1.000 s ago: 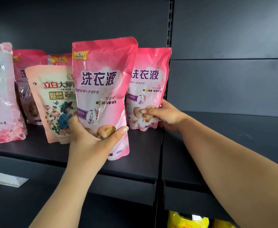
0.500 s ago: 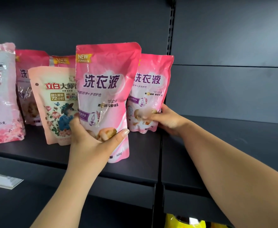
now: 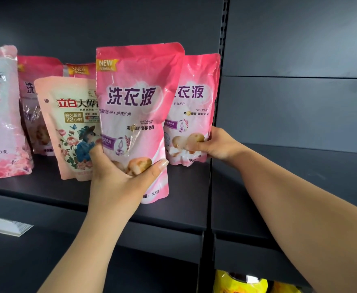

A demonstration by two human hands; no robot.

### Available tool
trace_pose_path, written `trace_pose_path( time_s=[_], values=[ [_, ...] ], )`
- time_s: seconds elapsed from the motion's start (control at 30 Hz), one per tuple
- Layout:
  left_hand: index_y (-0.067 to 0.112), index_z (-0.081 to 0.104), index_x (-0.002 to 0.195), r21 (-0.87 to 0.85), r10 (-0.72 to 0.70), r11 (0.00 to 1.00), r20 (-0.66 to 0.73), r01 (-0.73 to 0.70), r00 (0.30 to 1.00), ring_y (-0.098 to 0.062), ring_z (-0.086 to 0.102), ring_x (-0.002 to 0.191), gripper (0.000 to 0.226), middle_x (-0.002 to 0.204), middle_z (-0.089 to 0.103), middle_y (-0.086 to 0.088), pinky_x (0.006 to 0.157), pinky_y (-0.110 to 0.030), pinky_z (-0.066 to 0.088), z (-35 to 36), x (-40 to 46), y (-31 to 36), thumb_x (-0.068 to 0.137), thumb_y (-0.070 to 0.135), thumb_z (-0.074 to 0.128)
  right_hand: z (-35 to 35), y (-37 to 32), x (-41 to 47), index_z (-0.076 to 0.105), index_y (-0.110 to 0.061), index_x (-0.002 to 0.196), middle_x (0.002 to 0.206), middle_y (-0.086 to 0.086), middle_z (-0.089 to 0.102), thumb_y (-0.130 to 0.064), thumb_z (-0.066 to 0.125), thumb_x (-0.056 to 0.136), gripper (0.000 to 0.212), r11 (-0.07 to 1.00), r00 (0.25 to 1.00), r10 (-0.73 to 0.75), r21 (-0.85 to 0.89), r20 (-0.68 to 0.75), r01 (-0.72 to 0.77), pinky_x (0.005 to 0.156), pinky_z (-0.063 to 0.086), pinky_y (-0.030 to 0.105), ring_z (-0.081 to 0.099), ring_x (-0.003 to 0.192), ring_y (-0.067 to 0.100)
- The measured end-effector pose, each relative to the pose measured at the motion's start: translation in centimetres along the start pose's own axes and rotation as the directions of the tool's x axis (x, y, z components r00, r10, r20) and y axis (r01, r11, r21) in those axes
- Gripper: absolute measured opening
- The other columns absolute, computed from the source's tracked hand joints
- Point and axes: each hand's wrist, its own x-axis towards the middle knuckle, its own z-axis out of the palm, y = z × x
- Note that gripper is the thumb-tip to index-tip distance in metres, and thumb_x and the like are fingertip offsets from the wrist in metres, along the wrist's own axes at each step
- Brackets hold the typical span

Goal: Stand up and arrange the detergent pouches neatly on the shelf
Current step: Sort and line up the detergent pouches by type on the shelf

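While my left hand (image 3: 118, 182) grips the front pouch (image 3: 135, 115), marked "NEW FORMULA", "洗衣液", "500g", my right hand (image 3: 217, 144) pinches its twin (image 3: 194, 98); floral pouch (image 3: 71, 127): "72小时".

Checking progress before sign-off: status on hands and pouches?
Left hand grips front pink pouch, upright. Right hand grips rear pink pouch on shelf. Floral pouch close alongside.

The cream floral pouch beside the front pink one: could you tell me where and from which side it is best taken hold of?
I would take the cream floral pouch by its upper left edge, coming from the front-left. It stands upright with that side bare, while its right side is covered by the front pink pouch that the left hand grips.
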Motion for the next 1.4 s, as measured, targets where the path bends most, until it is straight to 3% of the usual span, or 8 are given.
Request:
trace_pose_path(
  time_s=[0.2, 0.3, 0.43, 0.67, 0.8, 1.1, 1.2, 1.4],
  values=[
    [0.027, 0.028, 0.109, -0.015, 0.006, 1.0, 0.005, -0.006, 1.0, -0.003, 0.049, 0.069, 0.093, 0.079, 0.049, 0.002, 0.061, -0.008, 0.035, 0.0, 0.1, -0.2, 0.036, 0.069, 0.068, 0.1, -0.5, 0.5, 0.063, -0.005, 0.1, 0.099, 0.007, 0.068, -0.036, 0.083, 0.061, 0.054, 0.992, 0.998, 0.005, -0.123, -0.058, -0.012, 0.095, 0.049, 0.037, 0.064, 0.101, 0.023],
    [0.026, 0.029, 0.11, -0.036, 0.008, 0.999, 0.005, -0.008, 1.0, -0.006, 0.05, 0.066, 0.091, 0.072, 0.046, 0.004, 0.062, -0.007, 0.036, 0.1, 0.2, -0.4, 0.035, 0.066, 0.064, -0.3, -0.4, 0.3, 0.064, -0.018, 0.088, 0.083, -0.011, 0.063, -0.021, 0.076, 0.076, 0.018, 0.991, 1.0, 0.007, -0.132, -0.024, -0.01, 0.095, 0.045, 0.026, 0.06, 0.096, 0.013],
    [0.03, 0.026, 0.109, -0.035, 0.016, 0.999, 0.01, -0.016, 1.0, -0.007, 0.051, 0.068, 0.09, 0.073, 0.048, 0.005, 0.066, -0.013, 0.037, 0.1, 0.1, -0.5, 0.035, 0.066, 0.063, 0.1, -0.4, -0.1, 0.063, -0.02, 0.083, 0.089, -0.003, 0.067, -0.024, 0.075, 0.076, 0.015, 0.985, 0.999, 0.004, -0.173, 0.049, 0.005, 0.096, 0.046, 0.027, 0.062, 0.093, 0.013],
    [0.03, 0.029, 0.114, -0.041, 0.029, 0.999, 0.026, -0.028, 0.999, -0.018, 0.059, 0.093, 0.094, 0.099, 0.056, -0.016, 0.075, -0.015, 0.039, -0.1, 0.3, -1.0, 0.036, 0.066, 0.066, 0.3, -0.4, 0.1, 0.059, -0.026, 0.09, 0.077, -0.024, 0.063, -0.011, 0.071, 0.08, 0.022, 0.988, 0.992, -0.028, -0.145, 0.125, 0.047, 0.075, 0.043, 0.007, 0.059, 0.08, -0.005],
    [0.03, 0.03, 0.113, -0.043, 0.028, 0.999, 0.037, -0.026, 0.999, -0.014, 0.056, 0.089, 0.093, 0.096, 0.055, -0.014, 0.077, -0.019, 0.043, 0.0, 0.3, -0.8, 0.036, 0.065, 0.066, 0.7, -0.1, 0.0, 0.059, -0.018, 0.102, 0.084, -0.014, 0.069, -0.005, 0.077, 0.072, 0.037, 0.992, 0.974, 0.011, -0.128, 0.227, 0.019, 0.068, 0.048, 0.017, 0.063, 0.078, 0.001],
    [0.031, 0.029, 0.113, -0.015, 0.037, 0.999, 0.026, -0.037, 0.999, -0.019, 0.057, 0.093, 0.091, 0.102, 0.056, -0.015, 0.082, -0.02, 0.045, -0.1, 0.3, -0.8, 0.04, 0.063, 0.071, 1.3, 0.4, 0.5, 0.047, -0.017, 0.127, 0.111, -0.003, 0.069, -0.033, 0.088, 0.043, 0.095, 0.984, 0.965, 0.103, -0.168, 0.241, -0.062, 0.102, 0.044, 0.039, 0.063, 0.107, 0.016],
    [0.031, 0.024, 0.11, -0.025, 0.034, 0.999, 0.019, -0.033, 0.999, -0.002, 0.053, 0.085, 0.089, 0.099, 0.055, 0.005, 0.068, -0.003, 0.037, 0.0, 0.1, -0.5, 0.045, 0.053, 0.081, 1.2, 0.2, 0.1, 0.051, -0.019, 0.123, 0.109, -0.006, 0.069, -0.023, 0.088, 0.052, 0.08, 0.982, 0.969, 0.099, -0.179, 0.226, -0.059, 0.102, 0.044, 0.036, 0.063, 0.106, 0.013],
    [0.03, 0.026, 0.11, -0.036, 0.036, 0.999, 0.033, -0.035, 0.999, -0.01, 0.053, 0.092, 0.084, 0.101, 0.053, 0.002, 0.066, -0.007, 0.034, 0.1, 0.0, -0.3, 0.048, 0.051, 0.079, 0.9, -0.4, -0.4, 0.056, -0.015, 0.104, 0.085, -0.006, 0.065, -0.006, 0.077, 0.072, 0.04, 0.976, 0.984, 0.053, -0.216, 0.168, -0.015, 0.082, 0.05, 0.026, 0.061, 0.08, 0.009]
  ],
)
